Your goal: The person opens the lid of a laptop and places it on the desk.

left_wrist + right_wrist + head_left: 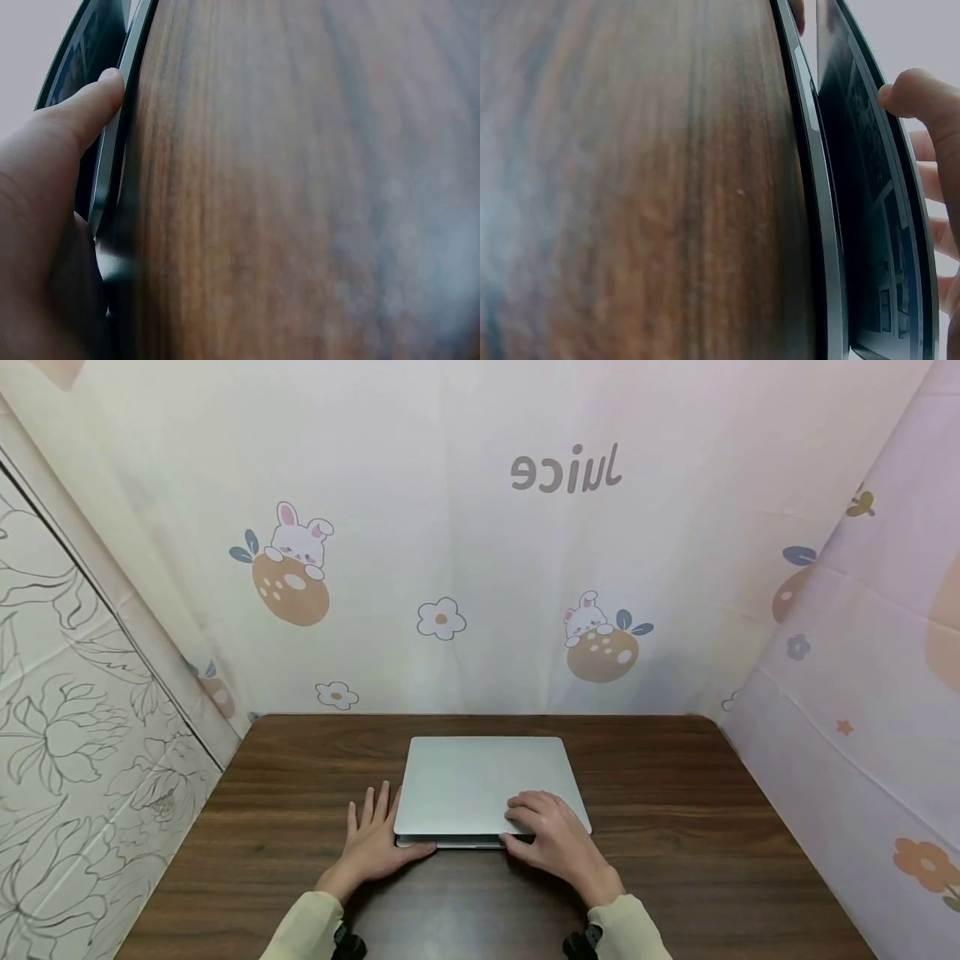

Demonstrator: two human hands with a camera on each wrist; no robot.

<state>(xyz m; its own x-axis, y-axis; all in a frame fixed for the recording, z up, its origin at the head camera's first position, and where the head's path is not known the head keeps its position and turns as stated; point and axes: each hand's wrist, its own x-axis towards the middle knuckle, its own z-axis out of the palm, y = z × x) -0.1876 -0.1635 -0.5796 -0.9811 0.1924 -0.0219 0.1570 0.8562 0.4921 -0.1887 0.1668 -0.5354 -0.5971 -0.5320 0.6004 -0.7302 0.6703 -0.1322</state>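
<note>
A silver laptop lies on the wooden table, its lid raised a little off the base along the near edge. My right hand pinches that lid edge right of centre, with the thumb at the rim and the fingers on top. In the right wrist view the lit screen shows inside the gap, above the base's edge. At the near left corner, my left hand has its fingers spread beside the laptop. Its thumb presses on the front edge of the base in the left wrist view.
The dark brown table reaches beyond the laptop on both sides. Behind it hangs a pale curtain printed with rabbits, fruit and flowers. A line-drawn floral panel borders the left side, and another printed cloth the right.
</note>
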